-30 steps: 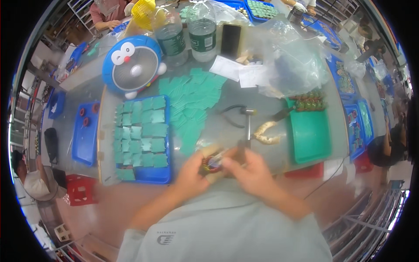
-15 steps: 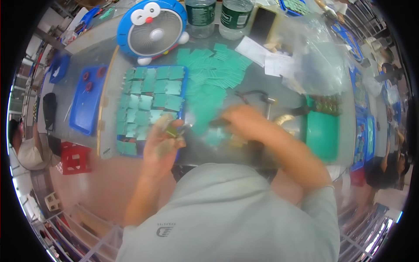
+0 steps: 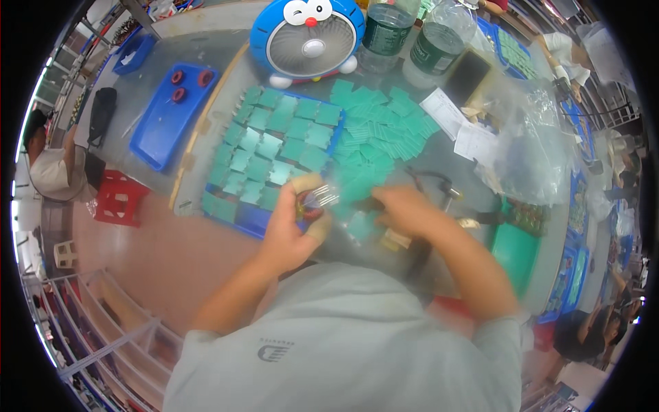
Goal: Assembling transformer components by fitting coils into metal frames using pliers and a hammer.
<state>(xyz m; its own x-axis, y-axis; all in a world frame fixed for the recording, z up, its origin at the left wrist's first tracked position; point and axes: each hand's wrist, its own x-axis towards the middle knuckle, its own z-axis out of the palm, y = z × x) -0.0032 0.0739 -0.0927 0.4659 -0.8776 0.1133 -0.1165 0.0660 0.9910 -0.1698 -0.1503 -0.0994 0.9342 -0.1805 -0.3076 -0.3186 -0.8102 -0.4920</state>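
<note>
Because the right hand [image 3: 410, 211] is blurred and turned knuckles-up, its fingertips are hard to make out, and I cannot tell whether they are pinched on anything or apart. Beneath it, a small yellowish block-like object [image 3: 395, 240] and a dark shape beside it are too smeared to identify. The right forearm covers part of the green plastic bin [image 3: 516, 254], while the top picture edge cuts off the blue cartoon-faced fan [image 3: 312, 48]. The right arm comes in from the lower right, bent at the elbow, its fingers pointing left toward the lower end of a loose pile of thin green rectangular sheets [image 3: 374, 130]. The left arm angles up from the lower left, and its hand [image 3: 285, 230] is clamped on a small round reddish component with shiny metal prongs [image 3: 312, 204], gripped between thumb and forefinger (both look to be wearing pale yellowish covers). That component is raised in front of the body, near the lower right corner of the blue plastic tray lined with rows of green pieces [image 3: 254, 221]. It shows a dark red rim around a paler middle, its prongs catching the light and pointing right; finer detail is lost.
</note>
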